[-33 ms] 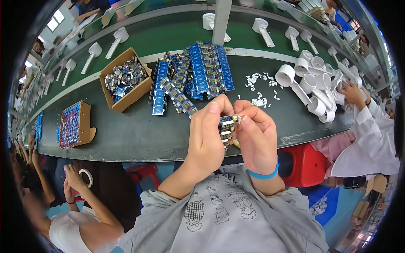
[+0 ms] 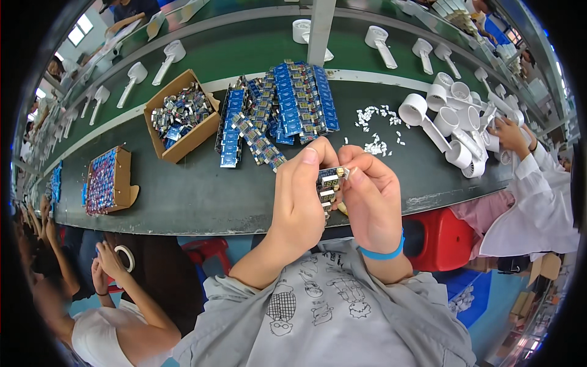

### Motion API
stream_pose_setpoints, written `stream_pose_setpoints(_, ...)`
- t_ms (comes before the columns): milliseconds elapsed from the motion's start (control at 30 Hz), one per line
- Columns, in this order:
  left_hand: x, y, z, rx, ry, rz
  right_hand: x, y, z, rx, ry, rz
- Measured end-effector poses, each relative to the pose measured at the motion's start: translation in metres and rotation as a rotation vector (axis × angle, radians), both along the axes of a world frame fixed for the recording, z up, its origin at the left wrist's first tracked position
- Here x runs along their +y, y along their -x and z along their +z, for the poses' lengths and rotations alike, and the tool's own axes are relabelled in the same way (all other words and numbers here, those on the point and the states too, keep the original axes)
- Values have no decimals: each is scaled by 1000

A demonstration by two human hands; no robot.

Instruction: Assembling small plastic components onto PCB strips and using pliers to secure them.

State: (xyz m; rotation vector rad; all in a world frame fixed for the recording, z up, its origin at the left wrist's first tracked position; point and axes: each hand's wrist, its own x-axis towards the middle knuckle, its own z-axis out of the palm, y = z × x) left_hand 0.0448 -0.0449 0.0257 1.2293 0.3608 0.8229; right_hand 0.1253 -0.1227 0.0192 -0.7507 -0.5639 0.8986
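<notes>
My left hand point(image 2: 301, 199) is closed around a strip of small circuit boards point(image 2: 330, 182) with little digit displays, held upright above the table's near edge. At the strip's upper right corner, the thumb and forefinger of my right hand point(image 2: 373, 196) pinch a small white piece point(image 2: 347, 173) against or just beside a board. Whether that piece touches the board I cannot tell. The fingers hide the strip's lower part. Beyond my hands lies a pile of blue circuit board strips point(image 2: 287, 101), and to its right are scattered small white pieces point(image 2: 376, 147).
A cardboard box of loose boards point(image 2: 208, 125) stands left of the pile; farther left is a box packed with blue and red parts point(image 2: 110, 180). White handheld fan housings point(image 2: 449, 122) heap at right, others on the green conveyor point(image 2: 244, 52). Co-workers sit on both sides.
My hands and the board strip look unmoved. The co-worker's hands at lower left have shifted slightly.
</notes>
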Motion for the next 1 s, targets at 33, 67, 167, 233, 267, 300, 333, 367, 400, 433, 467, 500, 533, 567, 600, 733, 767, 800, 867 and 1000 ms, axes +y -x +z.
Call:
stream_pose_setpoints(33,-1,0,-1,-2,1,-4,-1,0,0,20,-1,-3)
stream_pose_setpoints(67,-1,0,-1,4,-5,-6,-1,0,0,18,0,-7)
stream_pose_setpoints(167,-1,0,0,50,-49,-11,-1,0,-1,30,-1,-6)
stream_pose_setpoints(233,0,1,1,91,-89,-11,-2,-1,-1,9,-11,1)
stream_pose_setpoints(267,0,1,0,89,-99,-6,-2,0,-1,7,-13,1)
stream_pose_setpoints(300,1,1,-1,87,-109,0,-2,0,-1,-10,-3,-14)
stream_pose_setpoints(333,0,0,-1,87,-110,-2,-2,0,-1,-27,8,-29)
stream_pose_setpoints(367,0,0,0,87,-111,4,-2,0,-1,-27,8,-31)
stream_pose_setpoints(400,-1,-1,0,87,-112,11,-1,0,-2,-34,2,-44)
stream_pose_setpoints(433,-1,-1,-1,87,-113,9,-1,0,-2,-40,-4,-57)
stream_pose_setpoints(467,-2,-2,-1,95,-139,28,-1,0,-3,-39,-5,-59)
stream_pose_setpoints(500,-3,-2,-1,102,-164,47,-1,0,-3,-63,7,-61)
stream_pose_setpoints(533,-3,-2,-2,104,-164,45,-1,0,-3,-87,20,-63)
stream_pose_setpoints(567,-3,-3,-3,101,-168,52,-1,1,-3,-85,20,-65)
stream_pose_setpoints(600,-3,-4,-4,98,-172,59,-2,1,-4,-88,22,-74)
stream_pose_setpoints(733,-3,-6,-12,31,-267,95,-4,2,-4,-269,65,-177)
stream_pose_setpoints(767,-6,-6,-12,22,-294,95,-6,1,-6,-268,67,-183)
stream_pose_setpoints(800,-8,-5,-14,12,-320,94,-11,1,-8,-377,98,-203)
stream_pose_setpoints(867,-14,-1,-25,0,-253,52,-19,3,-12,-569,123,-246)
stream_pose_setpoints(1000,-19,15,-46,9,28,-58,-26,-26,-16,-778,153,16)
